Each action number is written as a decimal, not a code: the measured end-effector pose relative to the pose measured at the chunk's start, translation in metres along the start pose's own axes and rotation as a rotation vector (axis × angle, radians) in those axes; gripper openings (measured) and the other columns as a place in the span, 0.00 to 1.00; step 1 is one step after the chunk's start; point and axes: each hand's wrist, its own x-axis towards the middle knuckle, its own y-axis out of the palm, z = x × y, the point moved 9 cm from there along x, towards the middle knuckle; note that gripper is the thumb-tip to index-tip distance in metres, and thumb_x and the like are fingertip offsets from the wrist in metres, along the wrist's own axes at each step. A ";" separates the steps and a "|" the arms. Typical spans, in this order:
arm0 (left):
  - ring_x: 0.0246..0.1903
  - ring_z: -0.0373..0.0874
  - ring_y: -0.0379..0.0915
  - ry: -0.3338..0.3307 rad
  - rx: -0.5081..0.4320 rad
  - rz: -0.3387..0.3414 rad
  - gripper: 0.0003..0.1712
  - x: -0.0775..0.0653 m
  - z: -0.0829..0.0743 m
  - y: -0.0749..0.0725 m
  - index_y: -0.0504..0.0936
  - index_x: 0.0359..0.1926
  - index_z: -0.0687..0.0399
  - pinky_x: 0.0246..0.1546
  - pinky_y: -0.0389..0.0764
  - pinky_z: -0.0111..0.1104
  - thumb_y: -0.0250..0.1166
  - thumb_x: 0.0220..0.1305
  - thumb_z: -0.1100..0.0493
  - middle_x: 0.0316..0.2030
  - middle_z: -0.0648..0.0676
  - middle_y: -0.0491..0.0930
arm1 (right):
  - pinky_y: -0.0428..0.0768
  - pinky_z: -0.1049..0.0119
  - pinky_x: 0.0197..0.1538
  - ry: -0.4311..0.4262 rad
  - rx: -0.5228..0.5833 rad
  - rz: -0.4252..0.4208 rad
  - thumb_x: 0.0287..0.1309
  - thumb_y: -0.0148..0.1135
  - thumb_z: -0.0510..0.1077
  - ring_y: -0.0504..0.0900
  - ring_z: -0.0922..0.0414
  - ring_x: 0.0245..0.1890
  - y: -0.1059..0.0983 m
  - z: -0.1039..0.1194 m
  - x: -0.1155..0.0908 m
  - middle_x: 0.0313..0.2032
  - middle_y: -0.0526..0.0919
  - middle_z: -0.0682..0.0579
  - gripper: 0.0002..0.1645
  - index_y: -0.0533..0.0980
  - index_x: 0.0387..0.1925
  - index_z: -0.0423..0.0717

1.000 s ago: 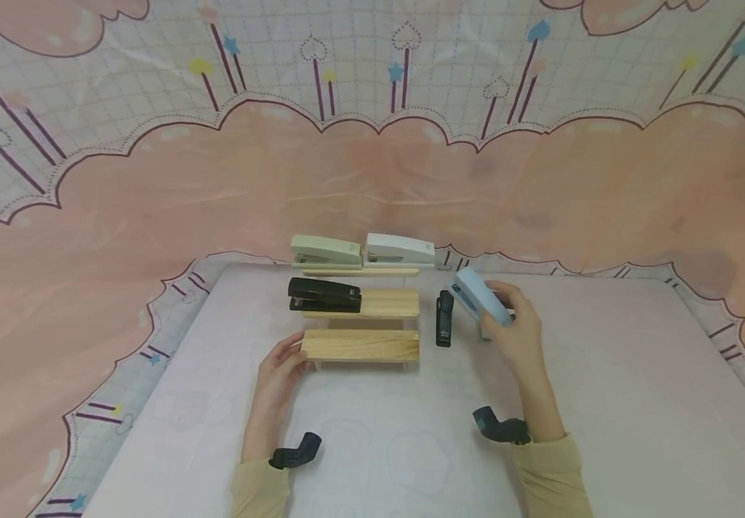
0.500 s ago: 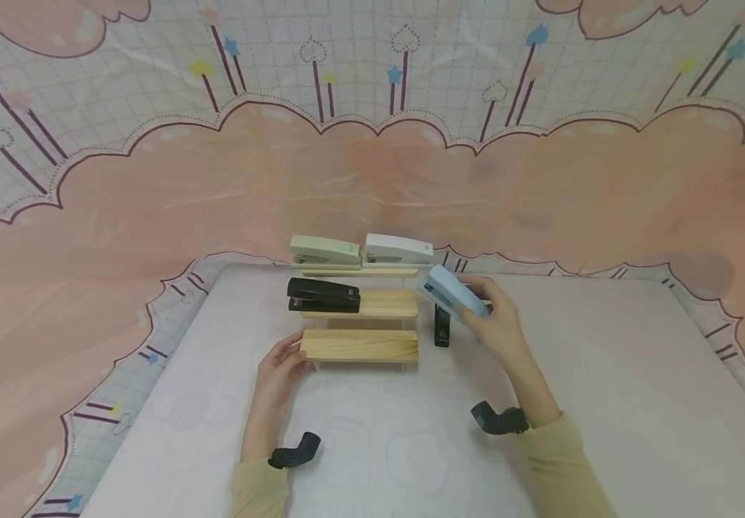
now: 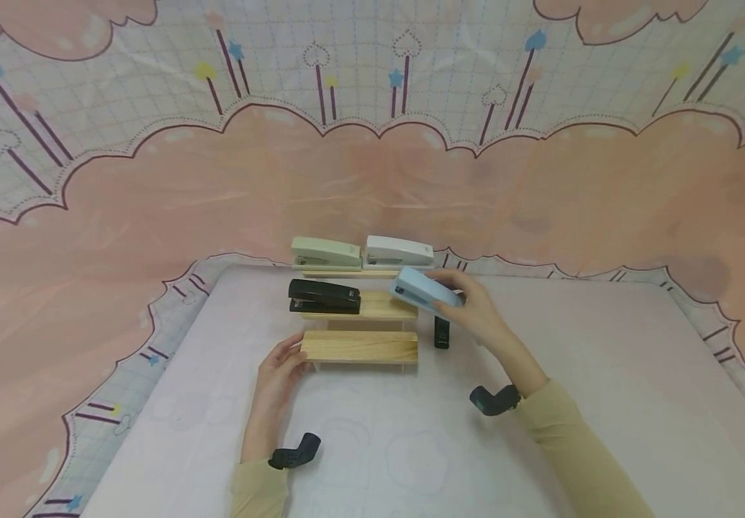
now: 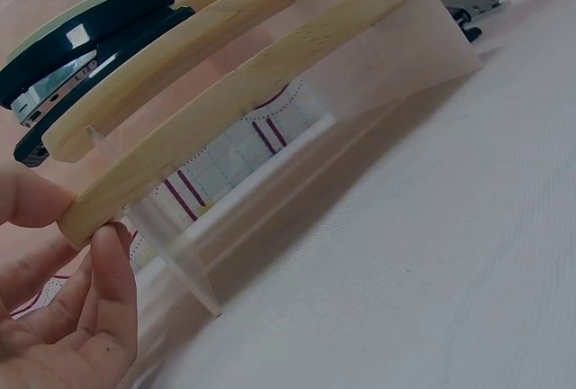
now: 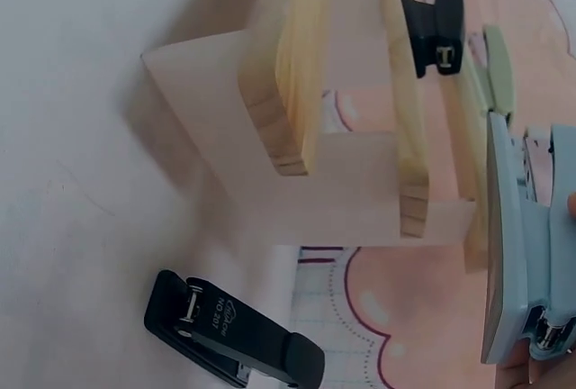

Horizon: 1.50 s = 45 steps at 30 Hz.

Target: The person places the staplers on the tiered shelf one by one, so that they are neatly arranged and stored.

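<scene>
My left hand (image 3: 279, 373) pinches the left end of the lowest wooden step (image 3: 359, 347) of a three-tier display rack, thumb above and fingers beneath, as the left wrist view shows. My right hand (image 3: 477, 308) grips a light blue stapler (image 3: 422, 289), tilted, above the right part of the middle step (image 3: 375, 303). In the right wrist view this blue stapler (image 5: 513, 254) is apart from the rack's wooden ends. On the middle step's left half sits a black stapler (image 3: 324, 296). A green stapler (image 3: 325, 252) and a white stapler (image 3: 399, 252) stand side by side on top.
A smaller black stapler (image 5: 238, 330) lies on the white tabletop (image 3: 372, 446), just right of the rack. Clear side panels (image 4: 180, 254) hold up the wooden steps. A patterned cloth (image 3: 372, 187) hangs behind the table.
My right hand has carried the light blue stapler leftward, from right of the small black stapler to over the middle step. My left hand keeps its place on the rack.
</scene>
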 end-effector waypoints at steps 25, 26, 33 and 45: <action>0.39 0.31 0.77 0.013 -0.009 -0.003 0.27 0.002 -0.001 0.001 0.67 0.65 0.60 0.41 0.77 0.22 0.56 0.65 0.68 0.38 0.39 0.79 | 0.75 0.49 0.57 -0.034 -0.023 0.176 0.56 0.62 0.34 0.75 0.46 0.55 0.038 0.005 0.026 0.57 0.77 0.44 0.26 0.74 0.58 0.47; 0.39 0.32 0.77 0.012 -0.014 -0.005 0.27 0.002 -0.001 0.001 0.67 0.65 0.60 0.40 0.77 0.22 0.56 0.65 0.69 0.38 0.39 0.79 | 0.75 0.49 0.57 -0.037 -0.026 0.183 0.56 0.62 0.34 0.75 0.47 0.55 0.039 0.005 0.026 0.58 0.76 0.44 0.26 0.74 0.58 0.47; 0.39 0.32 0.77 0.015 -0.006 -0.005 0.27 0.002 -0.001 0.000 0.67 0.65 0.61 0.40 0.77 0.22 0.56 0.65 0.69 0.38 0.39 0.79 | 0.75 0.50 0.57 -0.071 -0.043 0.218 0.57 0.61 0.34 0.75 0.47 0.55 0.045 0.008 0.030 0.59 0.76 0.44 0.26 0.74 0.58 0.47; 0.39 0.32 0.76 0.008 -0.005 0.000 0.27 0.001 -0.001 0.000 0.67 0.66 0.60 0.41 0.77 0.22 0.56 0.65 0.68 0.40 0.40 0.78 | 0.73 0.48 0.60 -0.081 -0.037 0.232 0.57 0.61 0.34 0.75 0.47 0.57 0.052 0.010 0.034 0.59 0.76 0.44 0.25 0.74 0.58 0.46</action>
